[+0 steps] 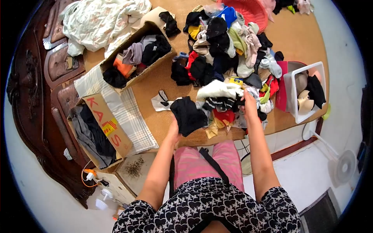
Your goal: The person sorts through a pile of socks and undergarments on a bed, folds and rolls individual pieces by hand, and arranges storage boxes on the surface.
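My left hand (174, 131) grips the edge of a folded black piece of clothing (189, 116) over the near side of the bed. My right hand (249, 104) is at the front of a big heap of mixed clothes and socks (217, 54), its fingers closed at the end of a fluffy white cloth (219, 91); some fingers are hidden. Below that cloth lie a black-and-white striped piece (219, 104) and a red one (223, 116). A white piece with black trim (161, 101) lies flat just beyond the black clothing.
Two cardboard boxes with clothes stand at left, one long box (151, 70) and one lettered box (101, 124). At right is a white-rimmed bin (287, 91) with bra cups. A red basket (252, 11), floral bedding (101, 23) and a fan (345, 167) surround the area.
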Demonstrator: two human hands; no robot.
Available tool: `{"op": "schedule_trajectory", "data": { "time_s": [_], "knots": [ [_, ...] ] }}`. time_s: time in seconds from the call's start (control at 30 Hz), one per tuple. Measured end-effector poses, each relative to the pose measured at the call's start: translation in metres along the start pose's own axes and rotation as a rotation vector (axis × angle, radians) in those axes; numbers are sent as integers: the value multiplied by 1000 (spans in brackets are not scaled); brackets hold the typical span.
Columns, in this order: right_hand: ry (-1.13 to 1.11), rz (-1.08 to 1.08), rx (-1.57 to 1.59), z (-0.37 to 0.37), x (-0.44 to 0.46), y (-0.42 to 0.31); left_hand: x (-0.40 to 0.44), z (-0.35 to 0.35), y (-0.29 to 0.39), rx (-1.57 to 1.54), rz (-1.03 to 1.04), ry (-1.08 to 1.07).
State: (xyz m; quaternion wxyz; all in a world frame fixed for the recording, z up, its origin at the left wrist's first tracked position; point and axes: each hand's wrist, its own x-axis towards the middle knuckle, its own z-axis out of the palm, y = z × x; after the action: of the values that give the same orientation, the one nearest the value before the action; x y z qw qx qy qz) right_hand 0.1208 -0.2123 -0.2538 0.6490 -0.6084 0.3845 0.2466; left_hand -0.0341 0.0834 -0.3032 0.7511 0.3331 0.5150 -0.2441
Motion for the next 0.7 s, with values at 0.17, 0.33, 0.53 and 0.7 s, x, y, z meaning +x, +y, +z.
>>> {"op": "schedule_trajectory", "data": {
  "time_s": [0.17,0.33,0.53,0.7],
  "knots": [
    [-49,-263,-1,12,-13,2,-29,2,6,-99,105,-179],
    [-185,-163,-128,44,-21,60,-60,14,3,-110,6,-353],
    [-538,338,285,84,-82,80,-80,50,2,-69,62,-396],
    [-99,-57,169,72,-79,83,-59,25,-19,-478,49,-78]
  ]
}}
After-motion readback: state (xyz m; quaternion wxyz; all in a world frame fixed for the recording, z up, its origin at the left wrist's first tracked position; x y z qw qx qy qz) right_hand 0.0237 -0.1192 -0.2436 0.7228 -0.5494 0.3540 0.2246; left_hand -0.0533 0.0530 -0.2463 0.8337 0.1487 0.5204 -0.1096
